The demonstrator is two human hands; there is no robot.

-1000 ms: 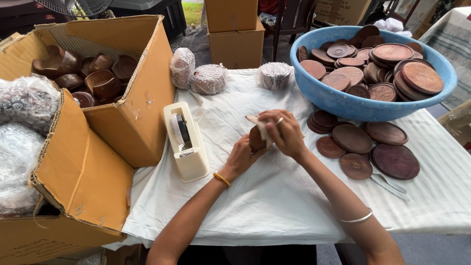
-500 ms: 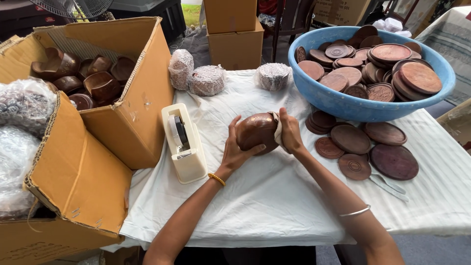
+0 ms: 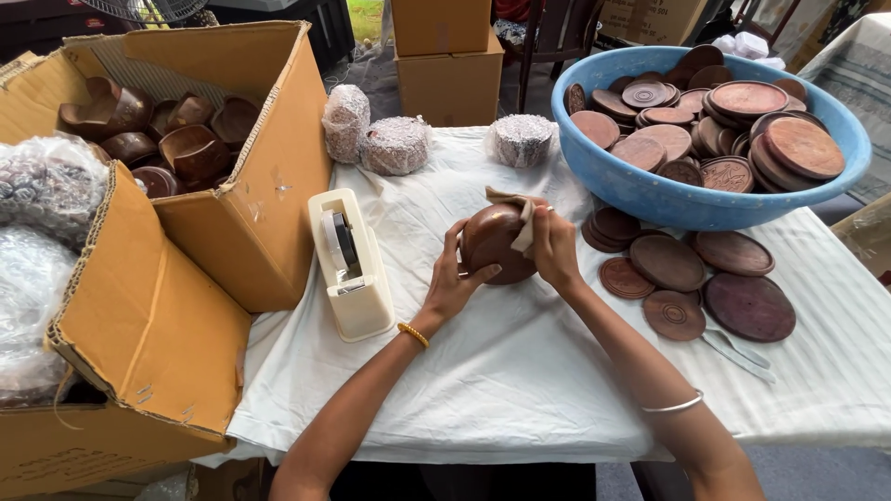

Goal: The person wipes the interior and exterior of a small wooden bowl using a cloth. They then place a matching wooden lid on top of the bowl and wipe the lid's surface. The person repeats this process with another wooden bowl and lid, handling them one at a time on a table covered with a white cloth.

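A dark brown wooden bowl (image 3: 492,239) is held over the white cloth, turned with its rounded underside toward me. My left hand (image 3: 452,281) cups it from below and the left, fingers spread on its side. My right hand (image 3: 551,247) presses a small tan cloth (image 3: 522,215) against the bowl's upper right side.
A cream tape dispenser (image 3: 351,266) stands left of the hands. An open cardboard box (image 3: 251,199) with several wooden bowls lies at left. A blue tub (image 3: 650,195) of wooden lids sits at back right, loose lids (image 3: 715,278) before it. Bubble-wrapped bundles (image 3: 394,144) lie behind.
The bowl has turned from a small edge-on shape to its full rounded side. Both hands shifted around it, and the right hand now rubs the cloth on its upper right.
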